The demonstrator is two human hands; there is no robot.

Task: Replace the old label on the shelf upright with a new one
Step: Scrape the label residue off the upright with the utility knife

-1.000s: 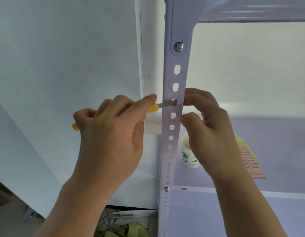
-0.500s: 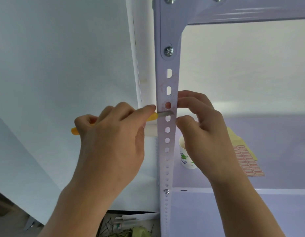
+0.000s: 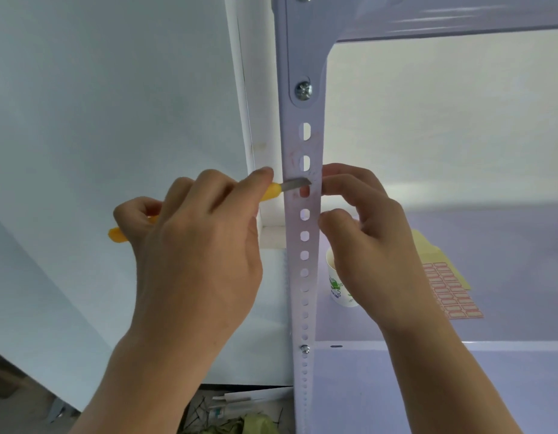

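The white perforated shelf upright [image 3: 303, 277] runs down the middle of the view, with faint reddish label residue [image 3: 315, 158] around its upper slots. My left hand [image 3: 196, 245] grips a yellow-handled knife [image 3: 273, 192], its index finger along the handle. The metal blade [image 3: 296, 184] lies flat across the upright's face between two slots. My right hand [image 3: 368, 239] holds the upright's right edge, fingers curled behind it and the thumb at the front edge. A sheet of red-bordered labels [image 3: 450, 292] lies on the shelf board behind my right hand.
A white paper cup [image 3: 338, 283] with green print stands on the shelf board [image 3: 490, 245] just right of the upright. A bracket with a screw [image 3: 303, 89] joins the upright to the upper shelf. White wall panels stand at left. Clutter lies on the floor below.
The blade slid down the upright face and then back up a little between slots. The view shifted, so the upright sits slightly lower in the frame. Both hands keep their grips.
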